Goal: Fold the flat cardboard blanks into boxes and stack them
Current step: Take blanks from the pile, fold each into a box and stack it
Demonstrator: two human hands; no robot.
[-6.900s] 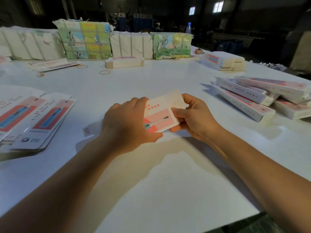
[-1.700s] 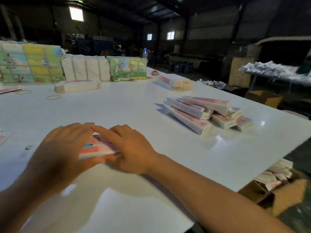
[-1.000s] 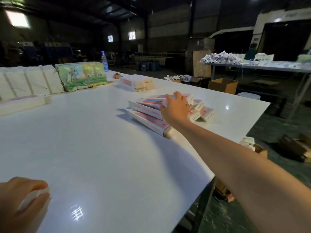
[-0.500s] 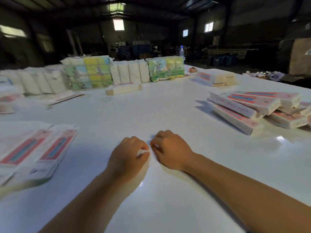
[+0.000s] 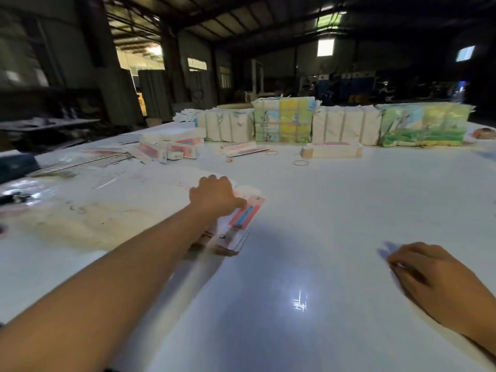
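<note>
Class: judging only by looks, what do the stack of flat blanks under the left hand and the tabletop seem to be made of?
Stack of flat blanks: seemingly thin printed card, with layered sheet edges at its near end. Tabletop: smooth, glossy white, mirroring an overhead light; probably laminate or coated board, though its core is hidden.

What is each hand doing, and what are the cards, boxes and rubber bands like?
left hand: reaching out, fingers on the top flat blank
flat blanks: unfolded, piled
right hand: resting on the table, holding nothing visible
folded boxes: made up, heaped
rubber band: loose, lying flat
</note>
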